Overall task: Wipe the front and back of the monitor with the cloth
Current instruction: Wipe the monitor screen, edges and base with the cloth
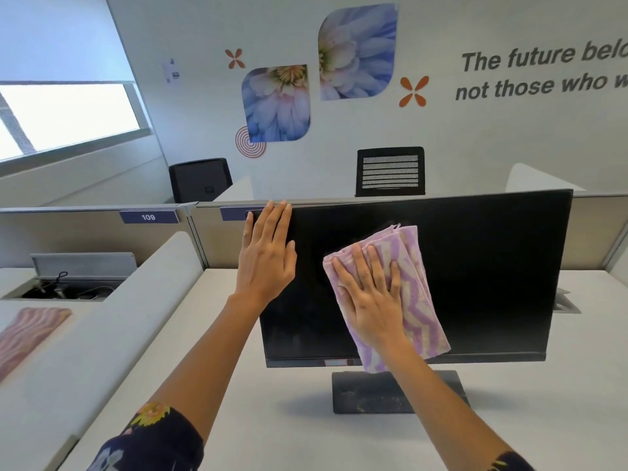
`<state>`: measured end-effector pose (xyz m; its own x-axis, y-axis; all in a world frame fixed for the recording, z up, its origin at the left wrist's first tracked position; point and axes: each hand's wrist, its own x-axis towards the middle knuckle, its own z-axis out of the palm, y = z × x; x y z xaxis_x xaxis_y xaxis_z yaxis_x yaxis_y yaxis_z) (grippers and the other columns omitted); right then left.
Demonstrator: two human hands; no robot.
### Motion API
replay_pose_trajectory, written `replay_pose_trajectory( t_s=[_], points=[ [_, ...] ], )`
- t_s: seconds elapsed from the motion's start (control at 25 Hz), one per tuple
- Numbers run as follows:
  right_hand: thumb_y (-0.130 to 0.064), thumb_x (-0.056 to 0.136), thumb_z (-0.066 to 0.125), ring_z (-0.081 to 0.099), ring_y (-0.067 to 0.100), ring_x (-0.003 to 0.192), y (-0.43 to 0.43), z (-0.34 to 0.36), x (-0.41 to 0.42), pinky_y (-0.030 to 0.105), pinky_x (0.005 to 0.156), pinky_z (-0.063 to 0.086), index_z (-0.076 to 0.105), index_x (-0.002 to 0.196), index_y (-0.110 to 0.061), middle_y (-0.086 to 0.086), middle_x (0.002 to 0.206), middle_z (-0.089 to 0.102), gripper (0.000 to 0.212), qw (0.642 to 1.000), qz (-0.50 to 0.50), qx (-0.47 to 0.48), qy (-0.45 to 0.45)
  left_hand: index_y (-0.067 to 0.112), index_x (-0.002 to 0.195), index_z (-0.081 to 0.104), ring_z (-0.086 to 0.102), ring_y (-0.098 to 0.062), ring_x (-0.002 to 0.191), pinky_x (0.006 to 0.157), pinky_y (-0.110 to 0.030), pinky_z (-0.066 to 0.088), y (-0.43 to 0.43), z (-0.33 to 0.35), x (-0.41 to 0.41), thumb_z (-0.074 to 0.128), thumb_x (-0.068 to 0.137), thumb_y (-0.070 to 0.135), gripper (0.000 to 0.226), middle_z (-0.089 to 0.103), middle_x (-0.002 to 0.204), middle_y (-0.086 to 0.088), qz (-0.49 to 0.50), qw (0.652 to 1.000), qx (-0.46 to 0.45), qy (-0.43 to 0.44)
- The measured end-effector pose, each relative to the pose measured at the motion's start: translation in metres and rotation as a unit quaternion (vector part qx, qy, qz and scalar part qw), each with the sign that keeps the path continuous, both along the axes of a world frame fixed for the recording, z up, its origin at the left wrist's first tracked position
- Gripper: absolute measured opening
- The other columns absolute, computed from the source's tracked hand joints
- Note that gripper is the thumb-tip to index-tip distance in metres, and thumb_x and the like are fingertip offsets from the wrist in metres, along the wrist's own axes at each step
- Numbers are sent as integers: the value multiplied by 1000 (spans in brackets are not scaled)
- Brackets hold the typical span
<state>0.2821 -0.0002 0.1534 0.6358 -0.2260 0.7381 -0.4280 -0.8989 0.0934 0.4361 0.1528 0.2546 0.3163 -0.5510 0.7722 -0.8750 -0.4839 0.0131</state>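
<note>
Right now your monitor (475, 266) stands upright on the bench (560, 419), screen towards you. Your right hand (370, 300) presses the folded cloth (414, 287) flat against the middle of the screen, fingers (375, 266) straight and spread. Your left hand (266, 256) lies open on the upper left corner, bracing it. The cloth looks soft and light, so palm pressure should carry it. The panel is probably thin and tippy on its narrow base (367, 392), so hold the frame edge and press gently.

Cloth (413, 266) soft woven terry; monitor (475, 266) screen glossy black; desk (238, 385) smooth matt white laminate
</note>
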Motion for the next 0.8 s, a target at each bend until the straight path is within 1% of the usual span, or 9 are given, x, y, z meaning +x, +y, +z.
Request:
replay_pose_trajectory(
  t_s=[0.08, 0.2, 0.28, 0.36, 0.44, 0.52, 0.6, 0.68, 0.8],
  points=[
    [-46, 103, 31, 2, 31, 152, -9, 19, -1, 56, 120, 7, 14, 156, -31, 6, 165, 6, 58, 999, -24, 37, -29, 12, 150, 31, 18, -21, 148, 122, -47, 11, -2, 0, -5, 48, 93, 25, 61, 31, 157, -5, -9, 1000, -16, 16],
    [-45, 104, 27, -3, 28, 152, -9, 56, 13, 55, 121, 3, 11, 157, -32, 7, 165, 2, 56, 991, -53, 92, -83, 10, 149, 34, 22, -21, 147, 122, -48, 13, -5, 1, -10, 49, 91, 24, 61, 34, 154, -6, -18, 999, -37, 29],
    [-45, 105, 25, -2, 28, 152, 3, 71, 29, 55, 121, 2, 10, 157, -32, 7, 165, 0, 56, 990, -49, 95, -93, 9, 148, 34, 23, -21, 147, 122, -48, 13, -4, -1, -10, 49, 90, 21, 61, 35, 154, -7, -18, 999, -43, 27],
    [-44, 104, 30, 1, 29, 152, 18, 72, 45, 55, 120, 3, 13, 157, -32, 6, 165, 2, 56, 993, -20, 69, -89, 8, 149, 33, 21, -21, 147, 122, -47, 12, -3, -2, -10, 48, 89, 19, 62, 34, 154, -8, -13, 999, -44, 27],
    [-44, 103, 35, 3, 30, 152, 31, 55, 51, 56, 120, 4, 13, 156, -32, 7, 165, 5, 59, 998, 17, 24, -54, 6, 149, 32, 20, -22, 148, 122, -47, 12, -3, -3, -9, 42, 90, 21, 61, 33, 155, -9, -11, 999, -43, 30],
    [-46, 102, 37, 5, 30, 152, 38, 23, 42, 56, 120, 5, 11, 157, -32, 6, 165, 5, 62, 999, 30, -4, -21, 6, 149, 32, 19, -22, 148, 122, -47, 13, -3, -4, -8, 37, 90, 23, 62, 32, 155, -10, -12, 999, -38, 32],
    [-46, 101, 38, 6, 30, 152, 37, -13, 23, 55, 120, 5, 11, 157, -32, 5, 165, 4, 63, 999, 26, -18, 14, 8, 150, 30, 17, -22, 149, 122, -47, 12, -4, -5, -9, 41, 88, 19, 64, 30, 156, -8, -8, 999, -35, 32],
    [-46, 101, 34, 6, 31, 152, 30, -41, 0, 54, 121, 6, 15, 156, -31, 4, 165, 4, 60, 999, 16, -25, 41, 10, 151, 29, 16, -22, 149, 122, -48, 12, -5, -6, -8, 46, 87, 18, 67, 29, 157, -7, -6, 999, -38, 31],
    [-46, 102, 29, 4, 35, 151, 6, -32, -22, 59, 118, 15, 15, 156, -30, 6, 165, 3, 59, 999, -17, 5, 47, 12, 151, 28, 16, -23, 149, 122, -47, 11, -6, -8, -7, 48, 88, 20, 67, 28, 158, -7, -7, 998, -46, 32]
  ],
)
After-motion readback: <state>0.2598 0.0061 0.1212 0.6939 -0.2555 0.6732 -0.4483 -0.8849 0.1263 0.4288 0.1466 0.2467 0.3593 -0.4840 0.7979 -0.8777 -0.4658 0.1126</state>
